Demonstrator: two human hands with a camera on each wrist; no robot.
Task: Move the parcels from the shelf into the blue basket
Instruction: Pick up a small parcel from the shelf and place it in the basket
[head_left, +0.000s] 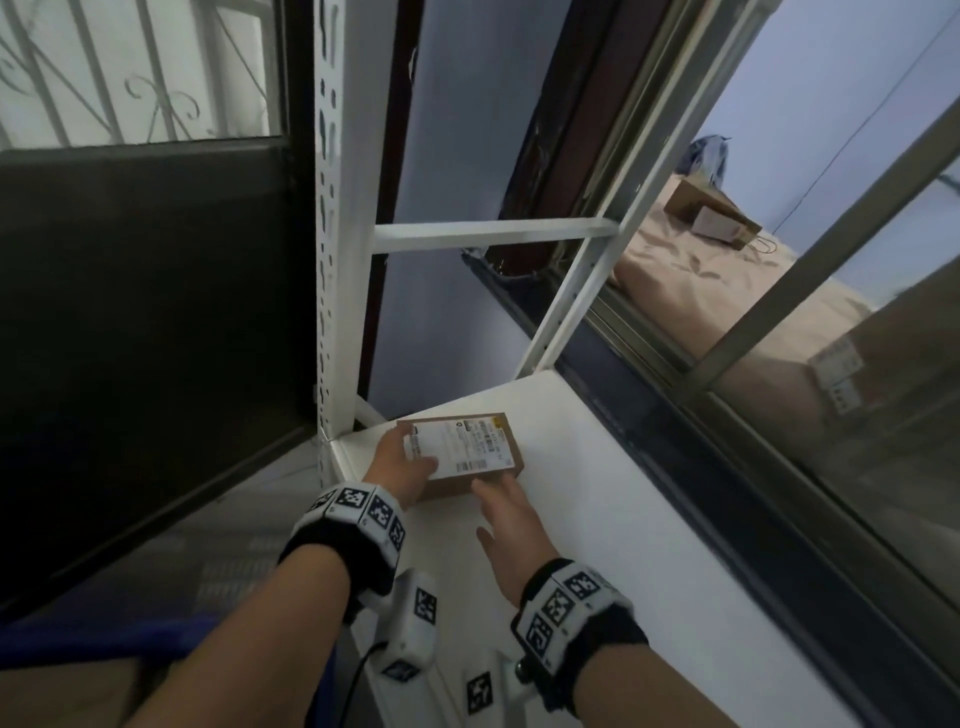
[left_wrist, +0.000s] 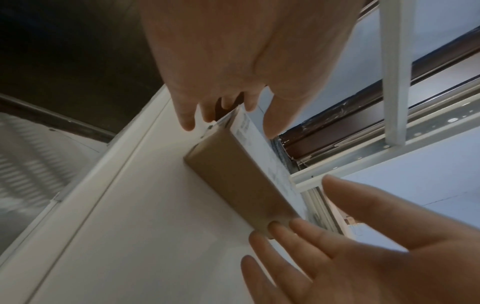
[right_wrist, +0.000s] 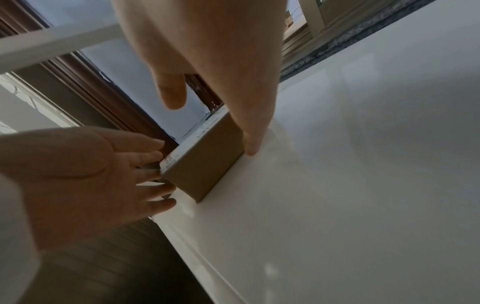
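A brown cardboard parcel with a white label lies flat near the left end of the white shelf board. My left hand holds its left end, thumb on the label and fingers round the end face; the left wrist view shows the same hand over the parcel. My right hand has straight fingers touching the parcel's near side at its right corner; the right wrist view shows a fingertip against the parcel. A blue basket rim shows at the lower left, below the shelf.
A white slotted upright and a crossbar frame the shelf's left end. A window frame runs along the shelf's far right side. A dark door panel stands at left. Brown cardboard lies in the basket.
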